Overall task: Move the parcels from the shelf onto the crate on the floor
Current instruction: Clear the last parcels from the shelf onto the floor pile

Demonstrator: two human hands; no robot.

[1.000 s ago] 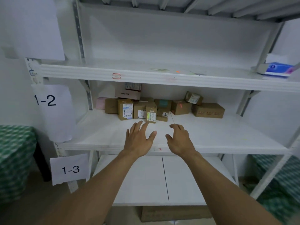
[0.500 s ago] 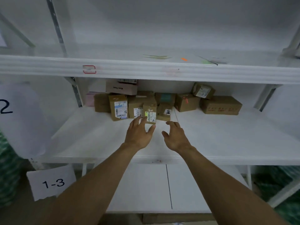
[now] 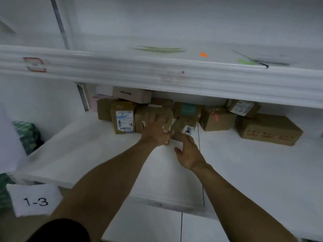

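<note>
- Parcels [image 3: 216, 119] sit in a bunch at the back of the shelf [image 3: 244, 163], some piled on others. You can't see the crate from here.
- Your left hand [image 3: 155, 132] lies on a brown box [image 3: 157, 110] in the middle of the bunch. Its fingers [image 3: 152, 120] are spread and straight, not curled round anything. It is blurry there, so you can't tell how hard they press.
- Your right hand [image 3: 189, 154] is lower, just beside the left one. Its fingers [image 3: 186, 137] reach out flat to the small box with the sticker [image 3: 185, 126]. They seem to touch its bottom edge, and they hold nothing.
- These boxes are cardboard, so they are likely stiff and a bit rough, not slippery. The small ones are probably light.
- Take a small box by two sides across from each other, thumb on one and fingers on the other. Tape and labels may be slicker, so grip bare cardboard.
- Squeeze softly. You don't know what is inside, and thin cardboard can dent.
- Watch the pink box [image 3: 132, 96] on top at the back left. It rests on other boxes and could slide if you pull those out first.
- The big box [image 3: 269, 130] on the right may be heavier. Use both hands, one at each end.
</note>
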